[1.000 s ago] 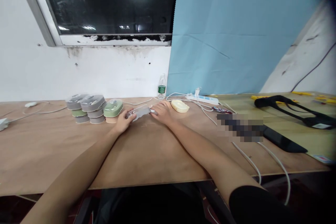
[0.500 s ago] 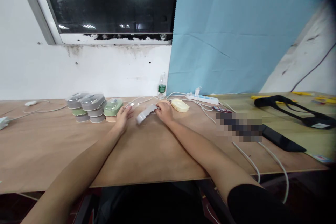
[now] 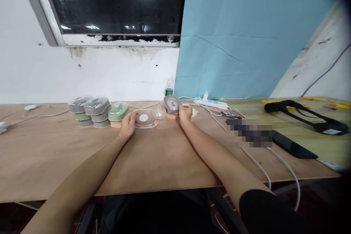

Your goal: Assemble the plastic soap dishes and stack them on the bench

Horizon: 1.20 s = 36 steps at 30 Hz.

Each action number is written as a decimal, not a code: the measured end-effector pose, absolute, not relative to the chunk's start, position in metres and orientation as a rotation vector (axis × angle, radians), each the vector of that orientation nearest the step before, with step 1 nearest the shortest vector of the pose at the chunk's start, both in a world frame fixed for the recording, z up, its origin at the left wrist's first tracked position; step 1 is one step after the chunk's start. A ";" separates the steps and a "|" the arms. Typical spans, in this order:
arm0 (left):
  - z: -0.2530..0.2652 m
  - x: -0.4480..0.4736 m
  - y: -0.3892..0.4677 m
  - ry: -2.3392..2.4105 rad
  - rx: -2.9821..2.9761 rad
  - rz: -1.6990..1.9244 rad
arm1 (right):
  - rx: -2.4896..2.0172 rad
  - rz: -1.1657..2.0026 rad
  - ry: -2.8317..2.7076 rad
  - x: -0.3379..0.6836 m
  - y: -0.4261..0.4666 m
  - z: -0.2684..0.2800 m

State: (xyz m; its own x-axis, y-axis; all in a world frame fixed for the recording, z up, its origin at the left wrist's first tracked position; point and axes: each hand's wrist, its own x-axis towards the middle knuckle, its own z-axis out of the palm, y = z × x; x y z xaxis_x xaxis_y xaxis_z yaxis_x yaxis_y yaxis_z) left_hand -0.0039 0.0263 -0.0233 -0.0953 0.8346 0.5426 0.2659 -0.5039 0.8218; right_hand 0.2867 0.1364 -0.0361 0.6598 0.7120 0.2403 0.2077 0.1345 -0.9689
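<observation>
My left hand (image 3: 128, 124) is closed on the left end of a clear plastic lid (image 3: 150, 121), which has a white round spot and lies low over the table. Touching or beside that lid's right end is a small clear round piece (image 3: 159, 112). My right hand (image 3: 186, 113) grips a grey, oval frame-like lid (image 3: 171, 104) at its right side. Under the grey lid shows a peach-coloured container (image 3: 172, 116); whether the two touch I cannot tell. Partly hidden behind my right hand is a cream-coloured piece (image 3: 194, 112).
Left of my left hand stand stacked lidded boxes: grey ones (image 3: 96, 106) and a green-topped one (image 3: 118, 111). A water bottle (image 3: 169, 89) is by the wall. A power strip (image 3: 211, 102), white cables and a black headset-like frame (image 3: 307, 115) lie right.
The grey lid has moved right and turned, now above the peach container. The clear lid has come down flatter in my left hand. My right hand has shifted right, covering part of the cream piece.
</observation>
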 end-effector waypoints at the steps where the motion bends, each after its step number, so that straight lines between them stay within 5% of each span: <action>1: -0.023 -0.004 0.026 1.206 1.725 1.638 | -1.460 0.404 -0.830 0.287 0.136 -0.036; 21: -0.032 -0.009 0.032 1.217 1.671 1.578 | -1.691 0.075 -1.447 0.288 0.113 -0.030; 36: -0.030 -0.009 0.031 1.243 1.657 1.556 | -1.087 -0.404 -2.164 0.261 0.094 -0.017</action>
